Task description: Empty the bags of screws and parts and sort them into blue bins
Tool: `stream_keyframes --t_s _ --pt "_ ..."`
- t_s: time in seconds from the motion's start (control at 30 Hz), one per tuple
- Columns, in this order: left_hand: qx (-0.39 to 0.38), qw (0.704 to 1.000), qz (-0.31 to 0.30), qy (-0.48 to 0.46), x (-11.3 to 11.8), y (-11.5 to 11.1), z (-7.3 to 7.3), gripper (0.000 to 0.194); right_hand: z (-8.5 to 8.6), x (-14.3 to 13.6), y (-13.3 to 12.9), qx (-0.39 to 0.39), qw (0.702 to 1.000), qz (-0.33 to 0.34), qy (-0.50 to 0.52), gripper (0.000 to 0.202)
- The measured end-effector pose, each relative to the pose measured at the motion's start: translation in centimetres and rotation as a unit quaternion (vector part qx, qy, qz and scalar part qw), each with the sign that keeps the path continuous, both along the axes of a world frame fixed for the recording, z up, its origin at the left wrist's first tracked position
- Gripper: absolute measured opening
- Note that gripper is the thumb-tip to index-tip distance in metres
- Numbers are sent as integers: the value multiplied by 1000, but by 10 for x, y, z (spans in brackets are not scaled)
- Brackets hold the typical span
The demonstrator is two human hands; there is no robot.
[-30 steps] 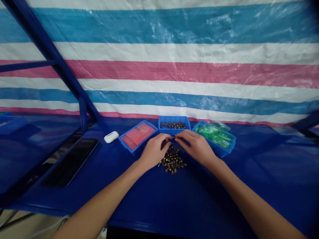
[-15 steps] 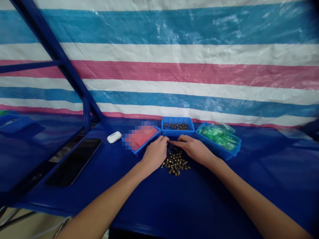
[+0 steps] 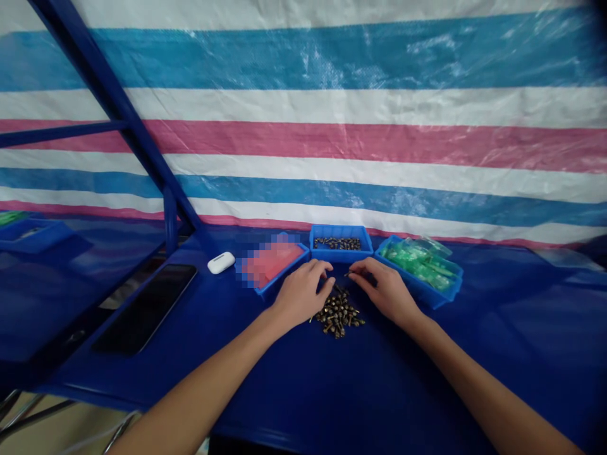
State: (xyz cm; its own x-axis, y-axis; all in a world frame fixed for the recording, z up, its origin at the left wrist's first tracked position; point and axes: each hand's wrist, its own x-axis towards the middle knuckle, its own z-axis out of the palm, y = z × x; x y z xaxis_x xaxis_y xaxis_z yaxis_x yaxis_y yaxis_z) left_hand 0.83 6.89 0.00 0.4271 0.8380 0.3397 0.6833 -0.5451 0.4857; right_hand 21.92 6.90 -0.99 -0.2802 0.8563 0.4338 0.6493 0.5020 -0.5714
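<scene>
A heap of small brass-coloured screws (image 3: 338, 314) lies on the blue table (image 3: 332, 385). At the heap's left edge is my left hand (image 3: 303, 291), its thumb and fingers curved and apart, with nothing seen between them. On the right, my right hand (image 3: 385, 289) pinches one small screw (image 3: 348, 273) between thumb and fingertip, just above the heap. Behind the hands stands a blue bin (image 3: 341, 255) with more small screws inside. A second blue bin (image 3: 434, 294), on the right, holds green plastic packets (image 3: 417, 262).
Left of the hands, a blue bin (image 3: 283, 272) holds red material (image 3: 272, 260), partly pixelated. Farther left are a white case (image 3: 220, 262) and a black phone (image 3: 145, 309). A blue metal frame (image 3: 128, 120) and a striped sheet (image 3: 360, 145) stand behind.
My hands have moved apart from their near-touching position behind the heap. The left hand's fingers have opened, and a small screw now shows at the right fingertips. The view has shifted slightly.
</scene>
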Motion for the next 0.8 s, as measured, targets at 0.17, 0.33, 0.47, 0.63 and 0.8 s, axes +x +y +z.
stream_keyframes --t_s 0.17,0.33,0.47,0.63,0.8 --pt "16 997 -63 -49 3 -4 6 20 13 -8 -11 -2 999 29 41 8" --pt "-4 995 -63 -81 3 -1 4 17 12 -11 -13 -62 989 63 122 9" --pt "-33 992 -67 -98 4 0 3 16 5 -12 -10 -140 963 75 219 14" --pt "-54 990 -74 -110 4 -1 4 13 1 -12 -9 -165 947 91 260 17" --pt "-50 989 -75 -119 4 -1 4 12 1 -12 -9 -155 951 86 255 16"
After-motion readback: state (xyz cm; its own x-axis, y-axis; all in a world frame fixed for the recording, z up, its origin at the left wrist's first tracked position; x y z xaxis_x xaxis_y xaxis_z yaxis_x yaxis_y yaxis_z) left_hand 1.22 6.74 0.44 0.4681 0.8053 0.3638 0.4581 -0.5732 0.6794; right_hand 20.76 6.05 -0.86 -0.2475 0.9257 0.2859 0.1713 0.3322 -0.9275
